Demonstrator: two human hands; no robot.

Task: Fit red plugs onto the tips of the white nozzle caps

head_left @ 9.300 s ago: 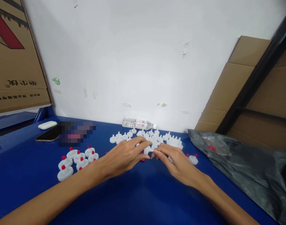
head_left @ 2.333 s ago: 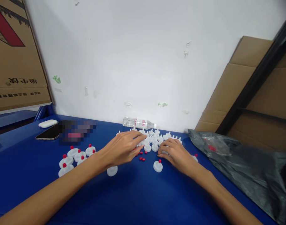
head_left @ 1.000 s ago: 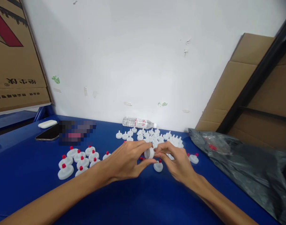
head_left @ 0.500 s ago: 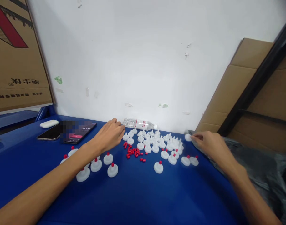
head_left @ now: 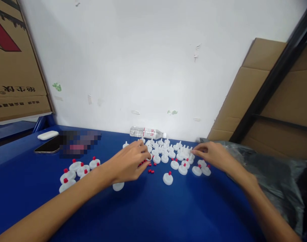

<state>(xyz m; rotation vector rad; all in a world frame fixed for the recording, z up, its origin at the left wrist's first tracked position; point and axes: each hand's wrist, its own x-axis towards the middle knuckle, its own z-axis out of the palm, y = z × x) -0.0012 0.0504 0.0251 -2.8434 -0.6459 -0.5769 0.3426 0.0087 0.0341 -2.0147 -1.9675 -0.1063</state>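
My left hand (head_left: 132,159) is over the small red caps (head_left: 150,171), its thumb and forefinger apart and curved down among them. It hides part of the pile, and a white round lid shows right by its fingertips. At the right end of the cluster of white nozzle lids (head_left: 165,158), my right hand (head_left: 212,153) has its thumb and forefinger pinched at the spout of a white nozzle lid (head_left: 191,158). Several lids wearing red caps stand in front of the cluster, among them a lone capped lid (head_left: 168,178).
More capped lids (head_left: 68,174) stand at the left, partly behind my left forearm. A clear plastic bottle (head_left: 147,132) lies along the wall. A phone (head_left: 47,144) and a white case (head_left: 48,135) are on the blue table (head_left: 148,211). Dark plastic sheeting (head_left: 274,188) lies at the right.
My left hand has moved right and nearer, over the red caps. My right hand has let go of its lid, which now stands behind two capped ones, and has moved left to the cluster.
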